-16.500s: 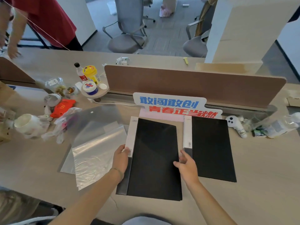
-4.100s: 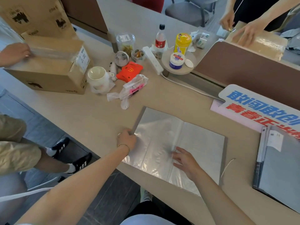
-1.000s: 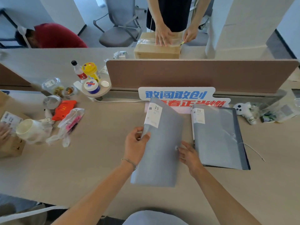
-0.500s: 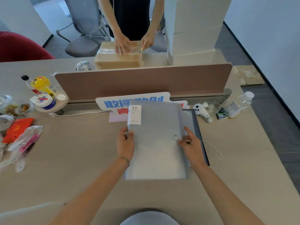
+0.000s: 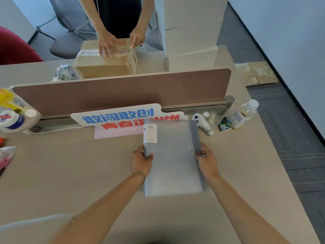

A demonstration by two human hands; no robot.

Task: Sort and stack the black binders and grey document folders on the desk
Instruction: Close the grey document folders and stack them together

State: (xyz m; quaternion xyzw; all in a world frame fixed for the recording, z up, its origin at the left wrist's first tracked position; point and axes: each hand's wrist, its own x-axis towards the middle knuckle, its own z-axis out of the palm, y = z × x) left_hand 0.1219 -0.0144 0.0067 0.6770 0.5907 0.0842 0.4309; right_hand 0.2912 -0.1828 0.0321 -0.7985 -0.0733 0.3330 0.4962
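Observation:
A grey document folder (image 5: pixel 173 161) with a white label marked 20 lies on top of the stack in the middle of the desk (image 5: pixel 70 173). A strip of a second grey folder (image 5: pixel 195 136) shows along its right edge. My left hand (image 5: pixel 141 162) grips the top folder's left edge, thumb on its cover. My right hand (image 5: pixel 207 161) holds the right edge of the stack near the snap button. The black binders are hidden from view.
A blue and red sign (image 5: pixel 123 118) stands behind the folders against a brown divider (image 5: pixel 123 90). A white toy (image 5: pixel 202 123) and a clear bottle (image 5: pixel 244 114) sit at the right. Jars (image 5: pixel 10 117) crowd the left. Beyond the divider a person tapes a cardboard box (image 5: pixel 105 64).
I have carried the grey folder to the right and set it squarely on top of the other grey folder. Both hands now hold its side edges.

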